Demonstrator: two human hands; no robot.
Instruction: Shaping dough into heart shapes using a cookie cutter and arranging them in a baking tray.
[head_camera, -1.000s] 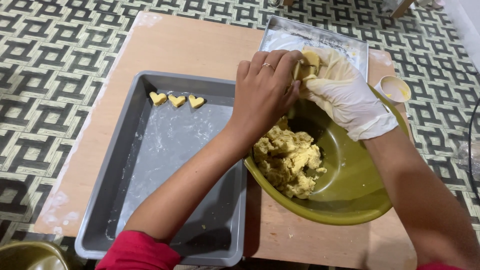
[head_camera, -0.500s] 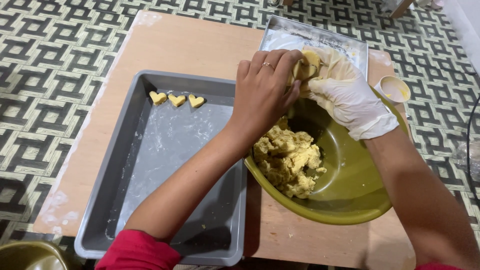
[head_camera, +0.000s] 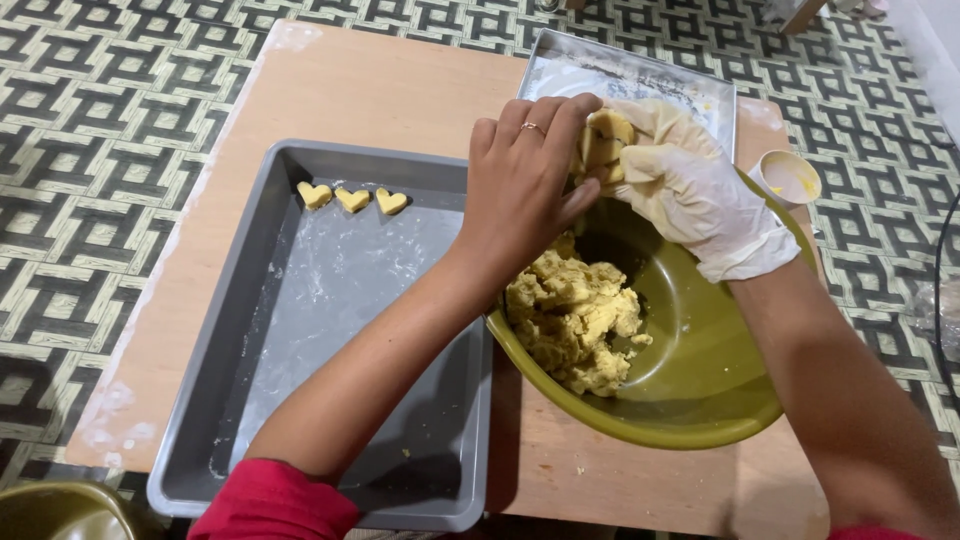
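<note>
Pinching one crumbly yellow dough lump (head_camera: 605, 145), bare left hand (head_camera: 525, 190) and latex-gloved right hand (head_camera: 690, 195) meet above the glossy olive bowl (head_camera: 700, 370).

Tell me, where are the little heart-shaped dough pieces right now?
The three heart-shaped dough pieces sit in a row at the far end of the grey baking tray, on the person's left, apart from the green bowl and both hands.

Bare left hand (head_camera: 525, 190) curls fingers inward, meeting the gloved right hand (head_camera: 690, 195), both forearms angled forward.
</note>
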